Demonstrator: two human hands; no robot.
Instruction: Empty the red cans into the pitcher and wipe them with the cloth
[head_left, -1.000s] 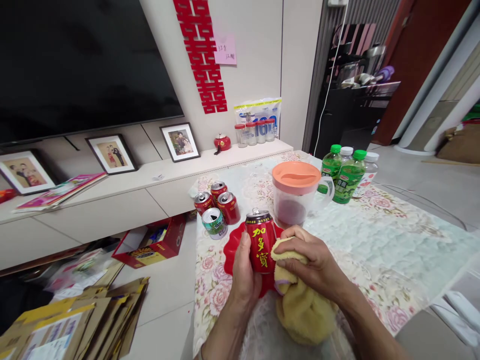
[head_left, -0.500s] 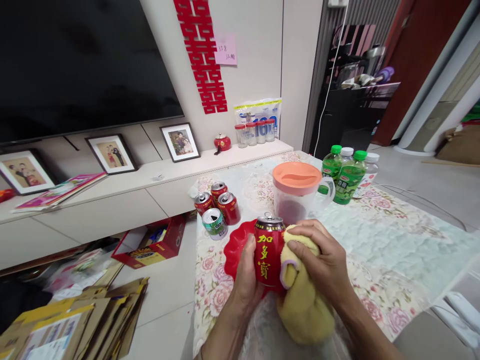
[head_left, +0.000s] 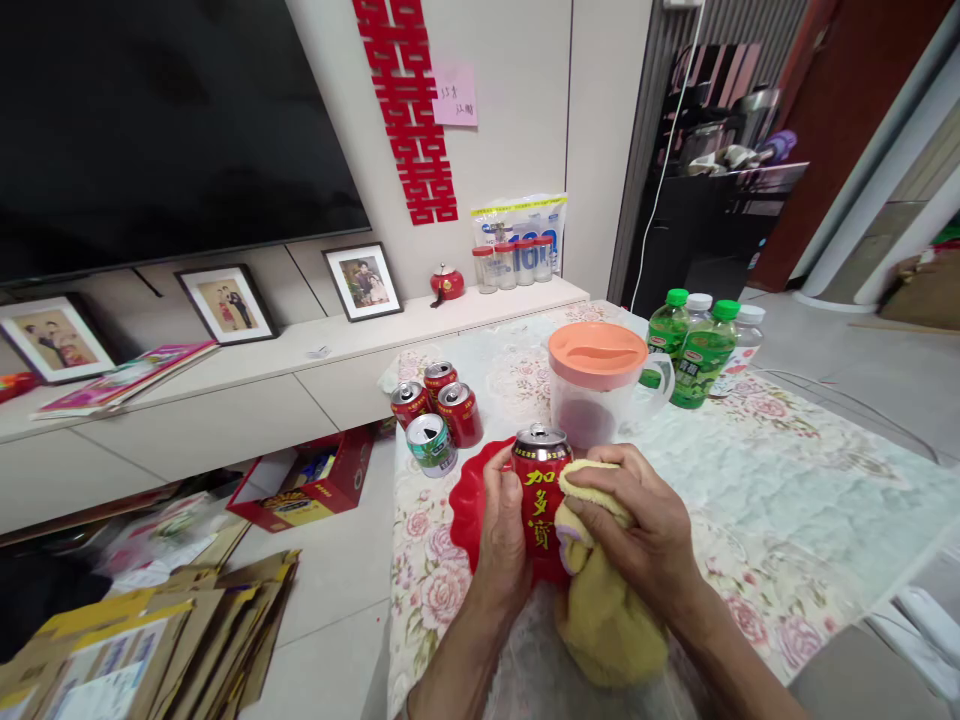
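Observation:
My left hand point(head_left: 501, 525) is wrapped around the left side of a red drink can point(head_left: 541, 500) with yellow characters, held upright. A yellow cloth point(head_left: 611, 620) hangs from my right hand point(head_left: 649, 515), which grips it in a bunch and presses it against the can's right side. Behind and below the can lies a red scalloped plate point(head_left: 469, 500), partly hidden by the can and my left hand. Just beyond stands a clear plastic pitcher point(head_left: 585, 410) with an orange lid.
Several cans stand at the table's left, among them a green-and-white can point(head_left: 431, 446) and a red can point(head_left: 460, 415). Bottles with green and white caps, including a green bottle point(head_left: 705, 360), stand at the right. A floral tablecloth point(head_left: 795, 490) covers the table.
My left fingers have shifted up along the can's side. My right hand and the cloth have moved slightly left across the can's face. The view has shifted a little.

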